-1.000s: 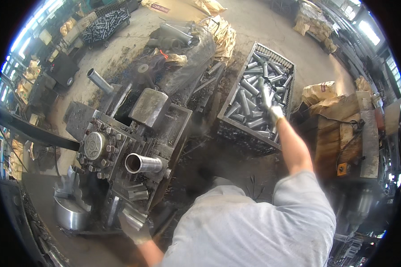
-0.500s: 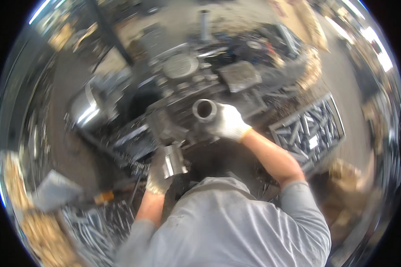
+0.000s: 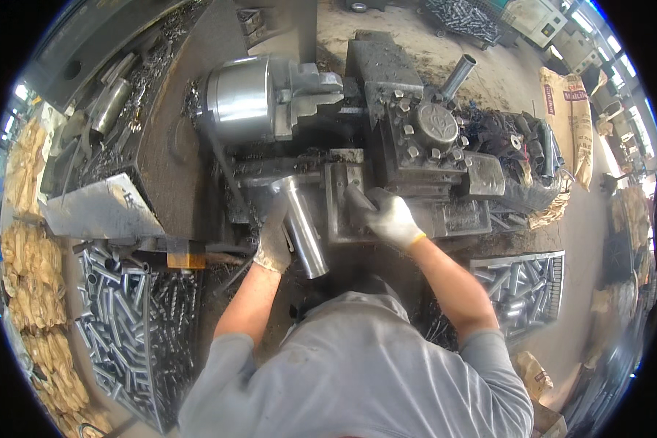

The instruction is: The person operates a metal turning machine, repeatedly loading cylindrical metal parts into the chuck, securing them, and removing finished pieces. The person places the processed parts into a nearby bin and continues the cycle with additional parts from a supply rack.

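My left hand [image 3: 274, 237], in a soiled white glove, is closed around a shiny metal tube [image 3: 306, 233]. The tube slants down toward me, its wider upper end at my fingertips. My right hand [image 3: 393, 219], gloved too, reaches over the dark slide [image 3: 350, 226] of a lathe. Its darkened thumb and fingers look spread apart, with no part visible between them. Beyond my hands, the bright lathe chuck [image 3: 241, 98] and its stepped jaws [image 3: 314, 91] hold no visible workpiece. The bolted tool post [image 3: 436, 125] stands right of the chuck.
A bin of metal tubes [image 3: 117, 321] lies at my left, beside metal shavings [image 3: 179, 306]. Another crate of tubes [image 3: 522, 281] lies at right. An upright pipe [image 3: 460, 77] rises behind the tool post. Paper sacks [image 3: 566, 120] and a bent metal sheet [image 3: 98, 208] flank the machine.
The view has swung, bringing the chuck into sharp sight. The tube in my left hand now shows lengthwise. The round tube end formerly at my right hand no longer shows there.
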`<move>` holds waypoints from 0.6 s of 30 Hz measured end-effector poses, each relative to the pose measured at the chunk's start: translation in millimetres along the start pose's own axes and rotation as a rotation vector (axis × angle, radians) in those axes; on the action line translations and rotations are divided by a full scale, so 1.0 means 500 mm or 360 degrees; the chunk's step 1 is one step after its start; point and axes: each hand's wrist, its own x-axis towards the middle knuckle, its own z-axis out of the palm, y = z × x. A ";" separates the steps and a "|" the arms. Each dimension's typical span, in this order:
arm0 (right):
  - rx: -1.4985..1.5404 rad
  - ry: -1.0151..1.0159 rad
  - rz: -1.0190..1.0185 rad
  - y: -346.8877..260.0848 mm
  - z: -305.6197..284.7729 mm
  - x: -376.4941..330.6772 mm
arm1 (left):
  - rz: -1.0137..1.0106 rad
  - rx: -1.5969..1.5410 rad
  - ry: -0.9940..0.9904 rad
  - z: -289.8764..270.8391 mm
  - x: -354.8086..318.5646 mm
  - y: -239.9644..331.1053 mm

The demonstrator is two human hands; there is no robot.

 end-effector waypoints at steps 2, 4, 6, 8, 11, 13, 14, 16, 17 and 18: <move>0.0691 -0.0283 0.0266 -0.040 -0.046 0.007 | 0.0127 0.0012 0.0089 0.032 0.006 0.006; 0.0649 -0.0442 0.0208 -0.097 -0.061 0.029 | 0.0178 -0.0279 -0.0067 0.089 0.012 0.019; -0.0009 -0.0795 0.0300 -0.149 -0.043 0.049 | 0.0269 -0.0438 -0.0262 0.151 0.006 0.031; 0.0489 -0.0400 0.0256 -0.188 -0.037 0.050 | 0.0677 0.0146 -0.0274 0.190 -0.002 0.052; 0.0650 -0.0370 -0.0117 -0.224 -0.108 0.048 | 0.1156 0.1021 -0.0241 0.182 0.013 0.089; 0.0317 -0.0345 -0.0787 -0.244 -0.221 0.058 | 0.1203 0.0874 -0.0278 0.141 0.040 0.095; 0.0058 -0.0275 -0.1087 -0.256 -0.275 0.086 | 0.1096 0.0834 -0.0208 0.115 0.061 0.090; -0.0504 0.0038 -0.1365 -0.279 -0.358 0.164 | 0.0758 0.0659 0.0026 0.058 0.079 0.055; -0.0690 0.0057 -0.1369 -0.285 -0.392 0.218 | 0.0817 0.0616 -0.0171 0.030 0.086 0.035; -0.1013 0.0080 -0.1167 -0.284 -0.412 0.275 | 0.0710 0.0560 0.0001 -0.001 0.078 0.018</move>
